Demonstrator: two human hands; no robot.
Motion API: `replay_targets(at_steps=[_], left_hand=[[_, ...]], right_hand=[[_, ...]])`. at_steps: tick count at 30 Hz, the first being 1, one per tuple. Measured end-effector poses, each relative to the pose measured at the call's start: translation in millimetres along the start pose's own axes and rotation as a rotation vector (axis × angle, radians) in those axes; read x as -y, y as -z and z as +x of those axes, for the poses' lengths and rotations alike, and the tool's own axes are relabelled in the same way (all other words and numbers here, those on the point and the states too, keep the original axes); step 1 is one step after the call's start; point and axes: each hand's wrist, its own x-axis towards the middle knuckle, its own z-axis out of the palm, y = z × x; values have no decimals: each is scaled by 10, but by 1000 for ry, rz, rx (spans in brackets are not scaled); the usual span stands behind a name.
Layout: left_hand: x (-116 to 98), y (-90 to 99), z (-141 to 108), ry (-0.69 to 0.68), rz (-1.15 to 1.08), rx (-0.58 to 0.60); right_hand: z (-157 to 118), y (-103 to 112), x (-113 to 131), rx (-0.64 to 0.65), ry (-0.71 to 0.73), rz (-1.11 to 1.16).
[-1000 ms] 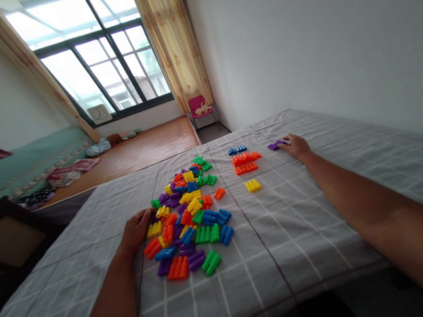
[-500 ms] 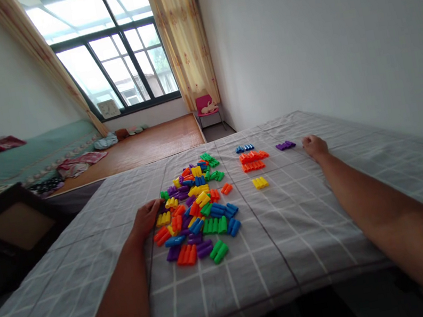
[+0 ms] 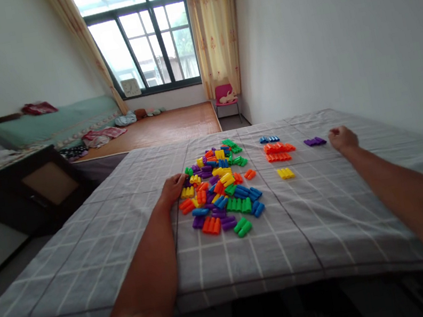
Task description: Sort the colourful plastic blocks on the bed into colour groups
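A heap of coloured plastic tube-shaped pieces (image 3: 217,190), in purple, orange, yellow, green and blue, lies on the checked bedspread (image 3: 127,237). My left hand (image 3: 174,189) rests at the heap's left edge, fingers curled together against a dark purple piece; whether it grips that piece is hidden. Over on the right, my right hand (image 3: 343,138) is closed on the cloth, and its contents cannot be seen. Just left of it lies a purple row of joined tubes (image 3: 315,141). Further left are orange rows (image 3: 278,151), a blue row (image 3: 269,139) and a yellow group (image 3: 286,173).
A white wall (image 3: 355,26) runs along the right side. Behind the covered surface are a wooden platform (image 3: 177,123), a pink chair (image 3: 226,103) with a soft toy, and a window (image 3: 144,45). A dark cabinet (image 3: 33,183) stands at left.
The view has swung left, so everything appears further right in the picture. Both hands keep nearly the same places beside the heap and the purple row. The rows look unchanged.
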Motion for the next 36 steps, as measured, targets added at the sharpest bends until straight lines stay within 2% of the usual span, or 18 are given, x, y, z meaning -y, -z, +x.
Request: replay_targets(at_steps=[3,6,10,13,16,18,21,25,29,32,36], left_hand=[[-1,-14,-2,-14,8,4],[0,-20,-11,-37,-3,-6],[8,-19,-24,-59,-30,-12],[-8,-5,-40,-64,-46,-12],[-45,15,-66,-73,-63,-19],[-71,23,-82,-71,-78,-19],[-93,25,-90,-57,-105,-9],[-72,15,-65,-42,-105,10],[-17,5,-31,-38,-62,-1],[12,9,-7,-39,-22,6],[34,31,20,-8,-23,4]], right_hand=[[-75,-28,696,-5,106,187],[-351,-31,1633,84,426,420],[-811,-36,2772,323,838,487],[-1037,-134,3318,377,966,432],[-1124,-293,3586,454,925,356],[-1129,-386,3641,522,907,362],[-1098,-449,3597,634,867,512],[-1017,-375,3394,755,551,828],[-834,-212,3022,817,285,1016],[-569,-105,2551,662,148,1012],[-146,15,1634,306,-87,882]])
